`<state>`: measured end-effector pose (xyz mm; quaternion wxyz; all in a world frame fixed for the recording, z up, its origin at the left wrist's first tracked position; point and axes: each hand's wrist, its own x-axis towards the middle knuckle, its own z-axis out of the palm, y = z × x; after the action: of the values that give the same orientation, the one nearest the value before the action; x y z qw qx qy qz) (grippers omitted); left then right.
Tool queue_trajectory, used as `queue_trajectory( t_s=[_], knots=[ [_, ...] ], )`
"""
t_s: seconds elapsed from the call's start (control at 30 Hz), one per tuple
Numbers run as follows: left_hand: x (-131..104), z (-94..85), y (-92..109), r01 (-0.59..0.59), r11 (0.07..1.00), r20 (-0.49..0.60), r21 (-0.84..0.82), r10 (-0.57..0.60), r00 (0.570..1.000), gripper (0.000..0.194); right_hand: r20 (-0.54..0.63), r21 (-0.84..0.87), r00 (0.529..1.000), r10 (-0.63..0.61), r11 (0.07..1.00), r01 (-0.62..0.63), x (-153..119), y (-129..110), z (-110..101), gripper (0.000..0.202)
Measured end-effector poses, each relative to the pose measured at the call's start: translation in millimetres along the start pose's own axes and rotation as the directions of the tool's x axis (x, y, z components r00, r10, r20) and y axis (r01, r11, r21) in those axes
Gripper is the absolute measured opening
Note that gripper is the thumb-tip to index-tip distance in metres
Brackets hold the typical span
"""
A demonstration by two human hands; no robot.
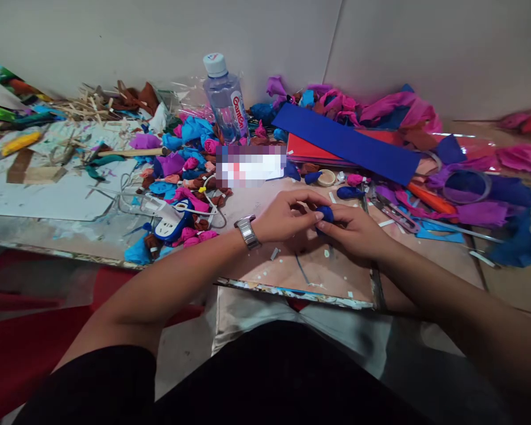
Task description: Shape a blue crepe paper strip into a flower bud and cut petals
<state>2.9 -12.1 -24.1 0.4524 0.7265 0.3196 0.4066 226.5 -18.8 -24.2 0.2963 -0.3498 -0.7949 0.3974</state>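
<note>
A small rolled piece of dark blue crepe paper (324, 213) is pinched between my two hands above the table. My left hand (287, 215), with a metal watch (248, 231) at the wrist, grips it from the left with thumb and fingers. From the right, my right hand (354, 230) holds it with the thumb on its near side; some fingers are hidden behind it. Just beyond my hands lie a similar blue paper bud (349, 193) and a round tape roll (326, 177). A long blue paper strip (347, 144) rests on red sheets behind them.
A clear plastic bottle (225, 106) stands at the back among crumpled coloured paper. To the left are a blue-and-white power socket (172, 223) with a cable and a paint-marked white board (48, 195). At right lie a box cutter (393, 211), an orange-handled tool (432, 198) and a tape ring (466, 186).
</note>
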Motion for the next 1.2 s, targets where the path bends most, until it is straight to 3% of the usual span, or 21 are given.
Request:
queue_trajectory(
  t_s=[0.27, 0.53, 1.2],
  knots=[
    [-1.3, 0.4, 2.5, -0.029, 0.999, 0.004, 0.035, 0.029, 1.0, 0.031, 0.015, -0.007, 1.0, -0.027, 1.0, 0.027, 1.1, 1.4, 0.0, 0.031],
    [-2.4, 1.5, 4.4, -0.024, 0.998, 0.022, 0.052, 0.023, 0.999, 0.031, 0.032, 0.047, 0.989, 0.143, 0.988, -0.144, 1.5, -2.5, -2.2, 0.033],
    [-1.1, 5.6, 5.7, 0.04, 0.999, -0.031, 0.02, -0.039, 0.999, 0.03, 0.066, 0.161, 0.971, 0.229, 0.958, -0.237, 1.4, -10.0, -1.2, 0.031]
  ],
)
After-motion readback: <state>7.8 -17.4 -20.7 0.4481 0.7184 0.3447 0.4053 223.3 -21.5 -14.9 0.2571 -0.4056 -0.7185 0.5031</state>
